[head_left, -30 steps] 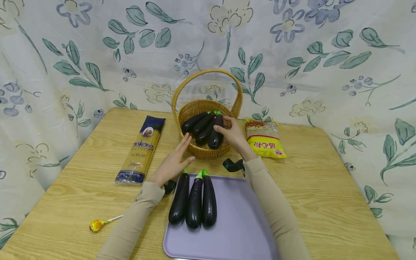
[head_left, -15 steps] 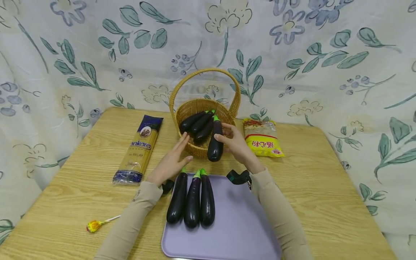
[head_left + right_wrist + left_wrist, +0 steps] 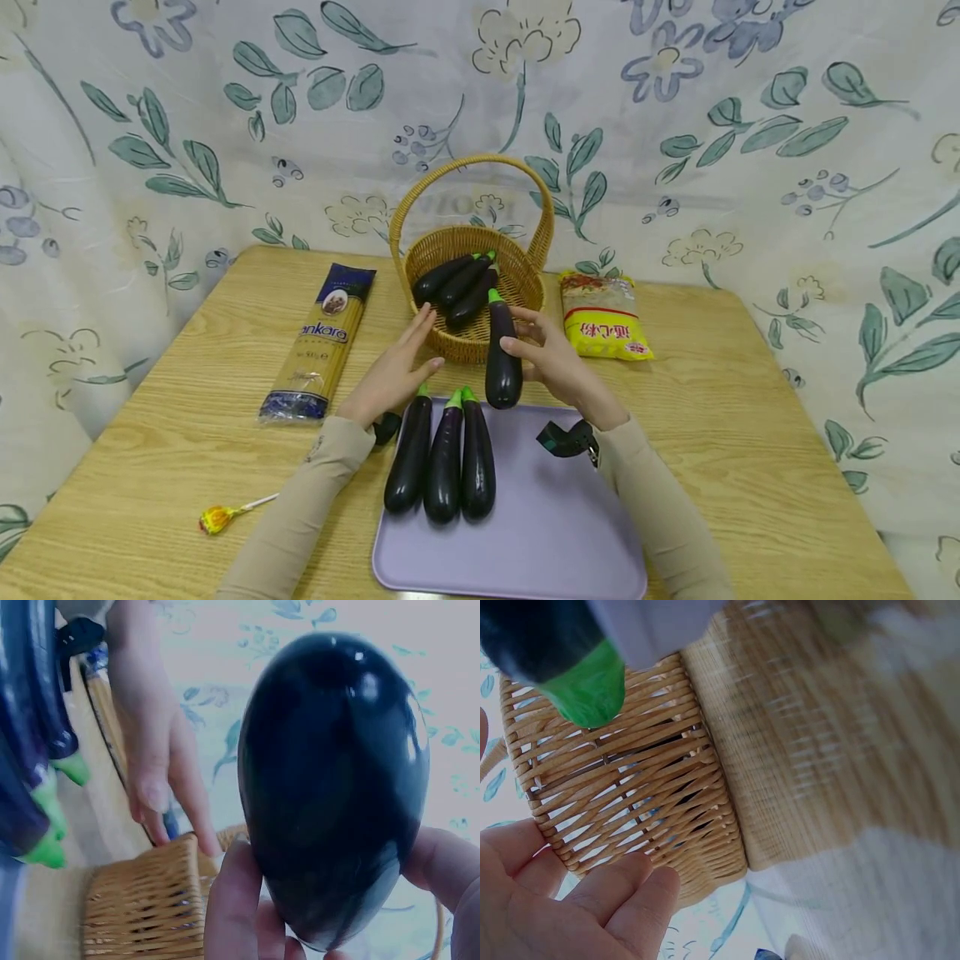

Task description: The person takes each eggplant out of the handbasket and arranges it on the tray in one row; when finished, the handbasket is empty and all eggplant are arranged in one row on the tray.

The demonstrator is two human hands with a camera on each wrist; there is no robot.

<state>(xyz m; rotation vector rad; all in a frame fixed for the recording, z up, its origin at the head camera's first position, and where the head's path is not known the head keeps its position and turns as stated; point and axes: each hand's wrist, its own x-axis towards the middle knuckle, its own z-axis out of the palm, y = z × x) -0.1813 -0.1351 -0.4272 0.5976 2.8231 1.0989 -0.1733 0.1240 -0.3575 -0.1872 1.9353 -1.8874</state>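
Note:
My right hand (image 3: 555,358) grips an eggplant (image 3: 504,367) between thumb and fingers, above the front of the basket and the tray's far edge. In the right wrist view that eggplant (image 3: 330,787) looms close, held at its lower part. My left hand (image 3: 393,375) has its fingers straight, their tips at the left rim of the wicker basket (image 3: 401,271); the left wrist view shows these fingers (image 3: 622,892) against the weave. Several eggplants (image 3: 456,283) lie inside the basket. Three more eggplants (image 3: 442,462) lie side by side on the lilac tray (image 3: 562,533).
Left of the basket lies a packet of spaghetti (image 3: 322,346). A yellow pasta bag (image 3: 603,321) lies to its right. A wrapped lollipop (image 3: 217,519) is near the left forearm. Behind the wooden table (image 3: 750,467) hangs a floral curtain (image 3: 712,150).
The right hand has lifted one eggplant out of the basket and drawn it toward the tray. The left hand has stayed at the basket's rim.

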